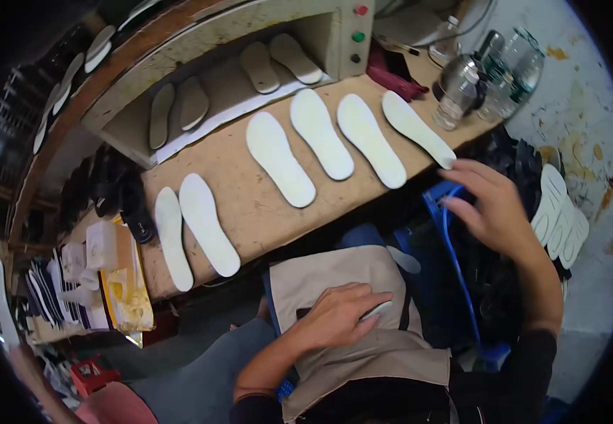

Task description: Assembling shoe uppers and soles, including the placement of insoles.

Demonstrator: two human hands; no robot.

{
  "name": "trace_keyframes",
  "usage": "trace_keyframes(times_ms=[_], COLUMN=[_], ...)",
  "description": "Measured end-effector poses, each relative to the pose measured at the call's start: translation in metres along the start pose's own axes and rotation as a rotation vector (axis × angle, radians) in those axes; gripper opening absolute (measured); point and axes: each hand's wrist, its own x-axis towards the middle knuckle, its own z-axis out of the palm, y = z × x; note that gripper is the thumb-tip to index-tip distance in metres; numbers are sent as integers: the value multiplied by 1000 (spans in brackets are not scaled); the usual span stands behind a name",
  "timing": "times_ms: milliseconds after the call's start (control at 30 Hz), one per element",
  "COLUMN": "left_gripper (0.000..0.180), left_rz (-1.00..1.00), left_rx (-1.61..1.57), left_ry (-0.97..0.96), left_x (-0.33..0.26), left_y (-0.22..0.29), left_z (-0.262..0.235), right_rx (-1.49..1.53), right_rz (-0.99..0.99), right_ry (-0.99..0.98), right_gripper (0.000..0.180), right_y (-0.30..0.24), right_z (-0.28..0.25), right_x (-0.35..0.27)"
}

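Several white shoe insoles lie on the brown workbench (pixel 250 225): a pair on the left, with one insole (pixel 209 225) angled beside its mate (pixel 173 240), and a row on the right. My right hand (pixel 487 208) is at the near end of the rightmost insole (pixel 419 129). Its fingertips meet or nearly meet that end, while the thumb is spread away below. Over the beige apron (pixel 335 272) on my lap, my left hand (pixel 338 311) is closed around a pale piece (pixel 377 309); only its rounded end shows between thumb and fingers.
Behind the row, a metal box (pixel 354 56) with buttons holds several more insoles (pixel 258 67). Plastic bottles (pixel 455 99) stand at the back right. A blue-framed container (pixel 455 247) is below my right hand. At lower left is a co-worker's arm (pixel 41 385) beside pink clothing.
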Motion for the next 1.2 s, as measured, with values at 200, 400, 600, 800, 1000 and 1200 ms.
trace_keyframes(times_ms=[200, 400, 600, 800, 1000, 1200], left_gripper=[28, 23, 26, 20, 16, 20], left_rz=[-119, -435, -643, -538, -530, -531], left_rx=[-88, -200, -311, -243, -192, -321], left_ry=[501, 702, 786, 890, 1018, 1116], left_x=[-34, -87, -92, -86, -99, -80], left_y=[-3, 15, 12, -2, -11, -20], left_z=[-3, -21, -34, -39, -30, -23], right_rx=[10, -140, 14, 86, 374, 796], right_rz=[-110, 85, -224, -481, -448, 133], right_ry=[93, -43, -396, 69, 257, -221], right_gripper=[34, 36, 42, 30, 32, 38], right_y=[20, -21, -102, -97, -80, -32], right_z=[170, 258, 317, 264, 73, 11], right_x=[255, 390, 404, 363, 181, 19])
